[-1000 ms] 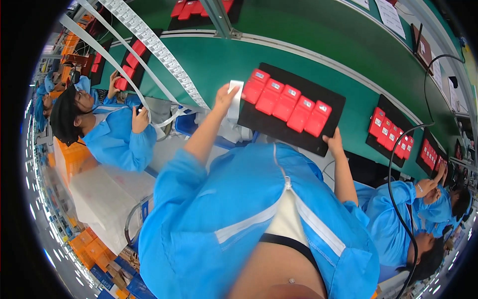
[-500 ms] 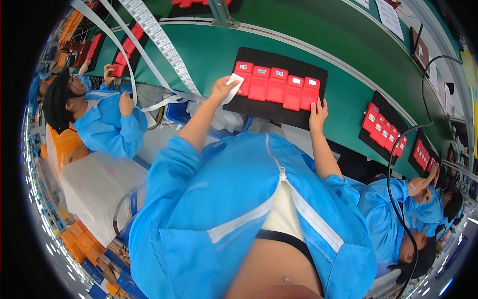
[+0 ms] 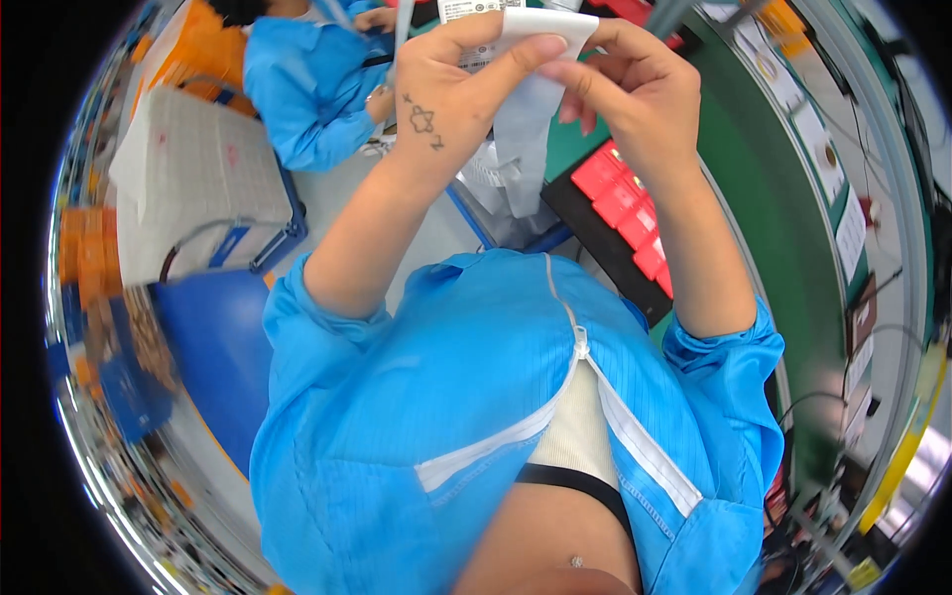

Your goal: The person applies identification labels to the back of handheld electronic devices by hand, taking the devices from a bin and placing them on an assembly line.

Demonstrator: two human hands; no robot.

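Both of my hands are raised at the top of the view around a white label strip [image 3: 524, 149]. My left hand [image 3: 446, 104] is closed on it, the thumb pressed over a fold in the pale backing. My right hand [image 3: 640, 94] pinches the strip's right-hand part with thumb and fingers; whether a single label is peeled up there I cannot tell. Printed labels [image 3: 483, 12] show above my left fingers. Below the hands the backing hangs down in a crumpled length. Past my right wrist, several red flat cases [image 3: 620, 203] lie in a row, partly hidden by that arm.
The cases rest on a black mat [image 3: 585, 213] on the green bench [image 3: 734, 129]. Below the hanging strip stands a blue bin [image 3: 476, 213] with a clear bag. At upper left a co-worker in a blue jacket [image 3: 297, 89] sits near a white-covered crate [image 3: 203, 183].
My view has swung left. My right hand has left the red cases and now grips the label strip; my left hand, earlier holding a small white piece, has moved up to the strip too.
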